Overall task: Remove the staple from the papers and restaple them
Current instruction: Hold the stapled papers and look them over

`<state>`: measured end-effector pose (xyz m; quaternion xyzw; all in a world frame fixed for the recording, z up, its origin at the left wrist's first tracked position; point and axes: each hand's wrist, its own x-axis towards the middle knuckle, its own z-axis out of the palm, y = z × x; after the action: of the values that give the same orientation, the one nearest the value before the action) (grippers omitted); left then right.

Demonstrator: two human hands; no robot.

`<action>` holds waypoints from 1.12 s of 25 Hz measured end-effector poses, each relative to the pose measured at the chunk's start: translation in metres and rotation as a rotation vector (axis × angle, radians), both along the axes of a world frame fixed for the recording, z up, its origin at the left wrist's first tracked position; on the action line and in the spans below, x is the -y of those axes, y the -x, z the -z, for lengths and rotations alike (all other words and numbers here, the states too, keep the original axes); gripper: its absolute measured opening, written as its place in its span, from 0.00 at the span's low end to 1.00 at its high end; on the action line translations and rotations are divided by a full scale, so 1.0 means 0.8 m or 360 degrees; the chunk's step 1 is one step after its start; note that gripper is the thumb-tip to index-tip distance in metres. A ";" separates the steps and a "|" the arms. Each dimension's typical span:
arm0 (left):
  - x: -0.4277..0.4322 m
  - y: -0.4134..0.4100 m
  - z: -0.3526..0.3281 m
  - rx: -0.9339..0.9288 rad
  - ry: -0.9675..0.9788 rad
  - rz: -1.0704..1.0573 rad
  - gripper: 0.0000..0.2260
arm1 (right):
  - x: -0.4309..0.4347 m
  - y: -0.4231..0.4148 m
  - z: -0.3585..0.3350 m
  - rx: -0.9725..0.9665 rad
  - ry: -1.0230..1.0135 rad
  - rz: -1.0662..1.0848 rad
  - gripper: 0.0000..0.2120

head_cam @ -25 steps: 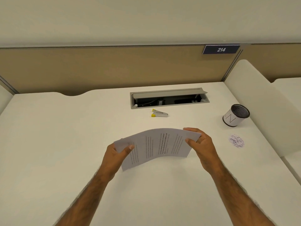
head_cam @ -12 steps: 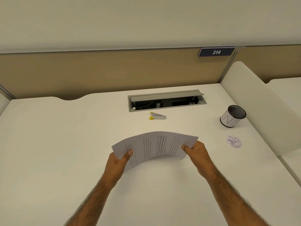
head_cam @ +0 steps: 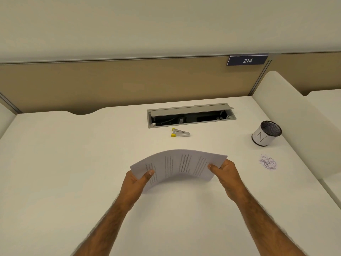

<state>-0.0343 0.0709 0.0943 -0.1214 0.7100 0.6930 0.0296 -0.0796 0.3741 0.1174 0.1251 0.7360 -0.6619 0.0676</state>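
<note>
Head view: above the pale counter (head_cam: 73,163), the left hand (head_cam: 136,183) and right hand (head_cam: 226,174) each pinch one end of the white printed paper sheets (head_cam: 180,165), which bow upward between them. Squeezed closer, the sheets could crease or slide out of line. No staple is discernible.

A small silver tool with yellow ends (head_cam: 180,132) lies beyond the sheets, near an open grey cable tray (head_cam: 190,115). Reaching it means freeing one hand. Well to the right stand a black mesh cup with a white label (head_cam: 265,133) and a small heap of paper scraps (head_cam: 268,162). Nothing blocks the reach.
</note>
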 end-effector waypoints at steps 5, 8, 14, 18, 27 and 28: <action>0.000 0.012 -0.017 0.0053 0.0017 0.0040 0.11 | -0.001 0.002 -0.010 0.0034 -0.0020 0.0023 0.10; 0.017 0.026 -0.037 0.0138 -0.0112 0.0248 0.16 | -0.014 0.010 -0.029 0.0077 0.0038 -0.0006 0.10; 0.007 0.017 -0.041 0.0443 -0.0579 0.0226 0.19 | -0.024 0.027 -0.042 0.0299 0.0291 -0.0042 0.12; 0.006 0.009 -0.035 0.0514 -0.0662 0.0113 0.18 | -0.023 0.036 -0.038 0.0340 0.0216 -0.0095 0.11; 0.003 0.002 -0.028 0.0373 -0.0582 -0.0141 0.13 | -0.006 0.069 -0.041 0.0401 0.0185 -0.0236 0.13; 0.004 0.002 -0.027 0.0377 -0.0592 -0.0150 0.13 | -0.005 0.072 -0.040 0.0417 0.0189 -0.0240 0.13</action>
<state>-0.0356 0.0679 0.1159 -0.2275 0.5550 0.7936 0.1022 -0.1369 0.3783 0.1498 0.1504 0.6877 -0.6754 0.2198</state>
